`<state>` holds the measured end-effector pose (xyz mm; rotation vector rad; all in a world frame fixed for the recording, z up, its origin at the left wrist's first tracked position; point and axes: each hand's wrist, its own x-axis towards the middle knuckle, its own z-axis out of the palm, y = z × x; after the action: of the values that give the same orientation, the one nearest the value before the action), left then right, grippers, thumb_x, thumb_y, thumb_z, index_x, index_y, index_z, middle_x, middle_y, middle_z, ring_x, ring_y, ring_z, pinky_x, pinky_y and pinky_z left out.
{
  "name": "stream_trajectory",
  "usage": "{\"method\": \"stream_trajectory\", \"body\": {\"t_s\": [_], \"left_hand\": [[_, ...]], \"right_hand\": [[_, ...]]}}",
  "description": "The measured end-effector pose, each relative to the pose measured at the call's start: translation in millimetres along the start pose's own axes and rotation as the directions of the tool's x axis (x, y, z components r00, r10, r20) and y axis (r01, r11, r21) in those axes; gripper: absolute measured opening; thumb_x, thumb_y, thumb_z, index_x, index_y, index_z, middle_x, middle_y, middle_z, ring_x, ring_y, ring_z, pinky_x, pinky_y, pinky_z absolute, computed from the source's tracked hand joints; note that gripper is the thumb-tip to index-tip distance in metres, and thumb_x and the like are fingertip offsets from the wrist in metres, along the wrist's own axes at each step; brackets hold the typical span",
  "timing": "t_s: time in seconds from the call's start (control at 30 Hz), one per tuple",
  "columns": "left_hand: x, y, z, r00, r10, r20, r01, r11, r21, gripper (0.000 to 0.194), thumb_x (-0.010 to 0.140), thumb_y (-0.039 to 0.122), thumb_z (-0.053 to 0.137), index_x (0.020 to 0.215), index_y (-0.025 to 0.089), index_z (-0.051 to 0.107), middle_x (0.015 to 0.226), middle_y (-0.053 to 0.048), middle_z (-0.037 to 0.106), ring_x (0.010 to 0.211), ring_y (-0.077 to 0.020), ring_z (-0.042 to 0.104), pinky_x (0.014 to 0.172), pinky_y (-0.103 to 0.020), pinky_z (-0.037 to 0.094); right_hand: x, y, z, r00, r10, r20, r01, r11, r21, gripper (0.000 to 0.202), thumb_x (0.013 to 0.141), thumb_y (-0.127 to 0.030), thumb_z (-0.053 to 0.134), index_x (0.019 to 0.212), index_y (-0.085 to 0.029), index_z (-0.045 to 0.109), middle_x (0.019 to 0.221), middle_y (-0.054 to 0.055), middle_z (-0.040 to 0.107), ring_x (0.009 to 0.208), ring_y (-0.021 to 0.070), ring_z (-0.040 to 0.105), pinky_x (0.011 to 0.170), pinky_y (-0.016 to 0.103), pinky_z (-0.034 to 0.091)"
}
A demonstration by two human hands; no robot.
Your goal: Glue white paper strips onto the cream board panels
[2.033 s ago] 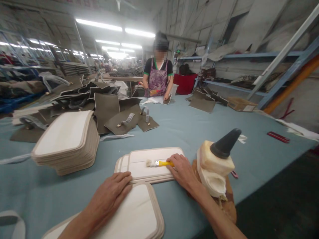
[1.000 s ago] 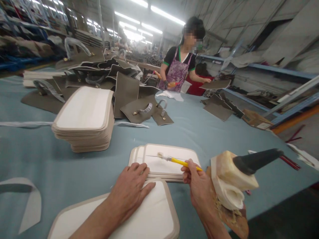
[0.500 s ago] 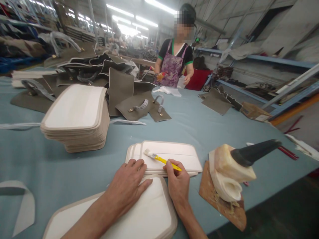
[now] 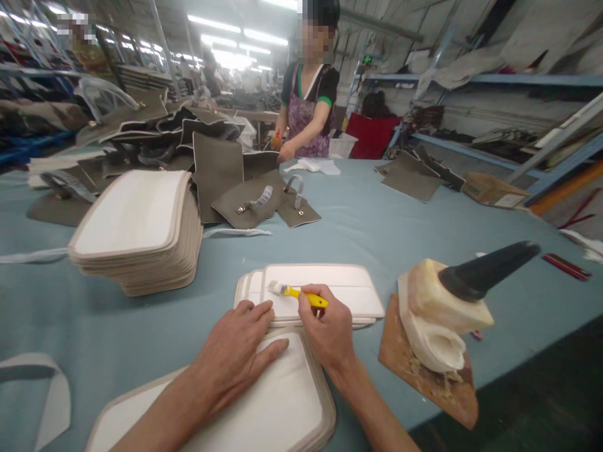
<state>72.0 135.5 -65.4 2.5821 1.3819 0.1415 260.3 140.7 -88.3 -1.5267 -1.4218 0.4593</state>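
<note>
My right hand (image 4: 330,323) grips a yellow-handled brush (image 4: 301,296), its pale bristles touching the left part of a white panel (image 4: 330,276). That panel tops a small pile of similar panels, fanned out to the left. My left hand (image 4: 240,345) rests flat with fingers spread, its fingertips at the near left edge of this pile and its palm over a nearer stack of larger white panels (image 4: 282,402) with beige borders. To the right, a glue-crusted container (image 4: 438,314) with a black handle or nozzle stands on a brown board (image 4: 400,370).
A tall stack of white panels (image 4: 132,213) stands at the left. Behind it lie dark grey-brown pieces with handles (image 4: 219,169). Across the blue table (image 4: 348,232) a person in a purple apron (image 4: 304,119) reaches over white scraps. A cardboard box (image 4: 494,189) lies at the right.
My right hand and the brush have shifted slightly left and up. The person across the table has moved left and now leans an arm toward the table. The camera view has turned a little.
</note>
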Motion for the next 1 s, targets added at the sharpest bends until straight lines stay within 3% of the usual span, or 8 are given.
{"method": "stream_trajectory", "body": {"t_s": [0.27,0.4,0.63,0.77,1.0], "left_hand": [[-1.5,2.8,-3.1,0.999,-0.015,0.036,0.015,1.000,-0.021,0.051,0.101,0.054,0.047,0.127,0.015,0.066,0.143,-0.013,0.064,0.122,-0.0363,0.058,0.099,-0.055,0.054],[-3.5,2.9,-1.2,0.999,-0.027,0.037,0.028,0.999,-0.035,0.050,0.102,0.053,0.046,0.128,0.015,0.065,0.146,-0.012,0.061,0.125,-0.0376,0.057,0.101,-0.057,0.053],[-2.3,-2.3,1.0,0.999,-0.028,0.028,0.029,0.999,-0.032,0.051,0.101,0.052,0.048,0.133,0.016,0.064,0.147,-0.011,0.062,0.124,-0.0350,0.058,0.101,-0.054,0.054],[-3.9,-5.7,4.2,0.999,-0.032,0.030,0.034,0.998,-0.055,0.056,0.102,0.053,0.044,0.140,0.015,0.060,0.151,-0.010,0.059,0.128,-0.0341,0.056,0.106,-0.055,0.052],[-2.8,-14.4,14.6,0.997,-0.002,-0.076,-0.003,0.998,-0.059,0.062,0.101,0.062,0.037,0.136,0.019,0.065,0.146,-0.010,0.064,0.125,-0.0336,0.061,0.100,-0.053,0.055]], "right_hand": [[38.1,-5.4,-3.0,0.973,-0.129,0.192,0.144,0.988,-0.063,0.026,0.093,-0.040,0.053,0.093,-0.024,0.072,0.073,-0.001,0.072,0.057,0.0140,0.059,0.065,0.026,0.041],[45.0,-5.3,-9.2,0.986,-0.066,0.150,0.077,0.995,-0.069,0.030,0.094,-0.043,0.050,0.087,-0.021,0.069,0.057,-0.002,0.062,0.049,0.0147,0.055,0.056,0.025,0.038],[41.4,-8.3,7.3,0.987,0.014,0.158,-0.010,1.000,-0.027,0.038,0.095,-0.049,0.045,0.087,-0.020,0.068,0.062,0.000,0.068,0.052,0.0150,0.060,0.054,0.024,0.041],[47.8,9.2,-9.6,0.991,0.070,0.114,-0.058,0.993,-0.106,0.037,0.092,-0.050,0.046,0.080,-0.020,0.066,0.056,0.001,0.064,0.049,0.0160,0.057,0.054,0.026,0.038],[51.4,22.7,-48.1,0.991,0.124,0.041,-0.113,0.971,-0.209,0.042,0.092,-0.051,0.043,0.078,-0.019,0.067,0.058,0.001,0.066,0.050,0.0155,0.057,0.054,0.027,0.036]]}}
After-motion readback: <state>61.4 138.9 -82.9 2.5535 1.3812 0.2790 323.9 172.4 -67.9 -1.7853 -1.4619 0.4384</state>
